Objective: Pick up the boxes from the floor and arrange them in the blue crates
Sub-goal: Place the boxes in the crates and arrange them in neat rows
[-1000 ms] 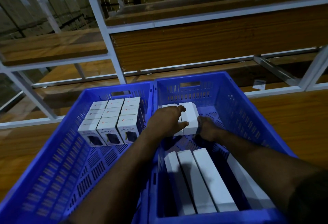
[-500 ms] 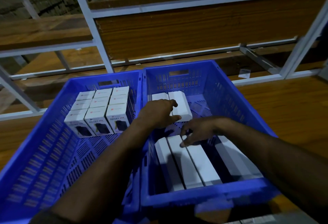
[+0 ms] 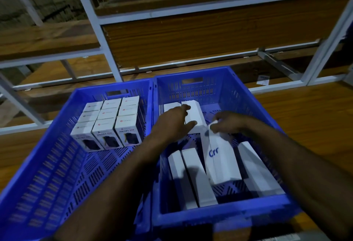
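Two blue crates stand side by side. The left crate (image 3: 47,156) holds a block of several white "Halley 20K" boxes (image 3: 108,122) at its far end. In the right crate (image 3: 238,95), my left hand (image 3: 172,121) rests spread on the standing white boxes (image 3: 193,114) at the back. My right hand (image 3: 227,122) pinches the top end of a long white box with blue lettering (image 3: 219,156), tilted up from the row. Other long white boxes (image 3: 191,175) lie flat on either side of it.
White metal shelf frames (image 3: 99,30) with wooden boards run behind the crates. Wooden floor (image 3: 305,118) lies to the right. A small white card (image 3: 263,80) sits on the low shelf at the back right. A person stands far off at the top.
My right hand has gripped the end of one long white box and tipped it up out of the row. My left hand stays on the back boxes.
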